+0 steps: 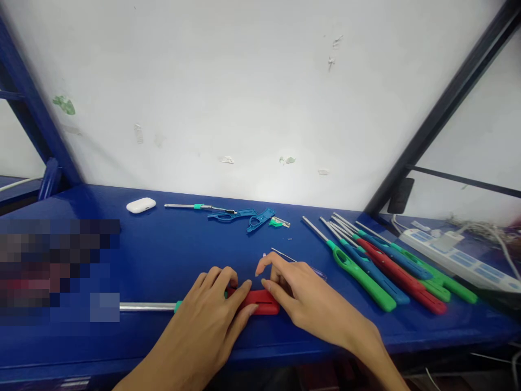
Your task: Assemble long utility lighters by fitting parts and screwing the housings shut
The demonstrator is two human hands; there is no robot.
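Note:
A red gas lighter [264, 302] with a long metal tube [148, 307] lies lengthwise near the front of the blue table. My left hand [215, 304] is closed around its middle, covering the trigger area, with a bit of green collar showing on the left. At the handle's right end, my right hand [301, 288] has bent fingers, some touching the red plastic, while its index finger arches above. Behind this hand is a thin screwdriver [285, 254], its clear handle partly hidden. Whether a small part sits between the right fingertips is too unclear to tell.
Several lighters with green [366, 279], blue and red handles lie side by side on the right. Farther back are opened blue lighter shells [260, 219], a metal tube assembly [185, 206] and a white case [141, 205]. A power strip [459, 260] lies far right.

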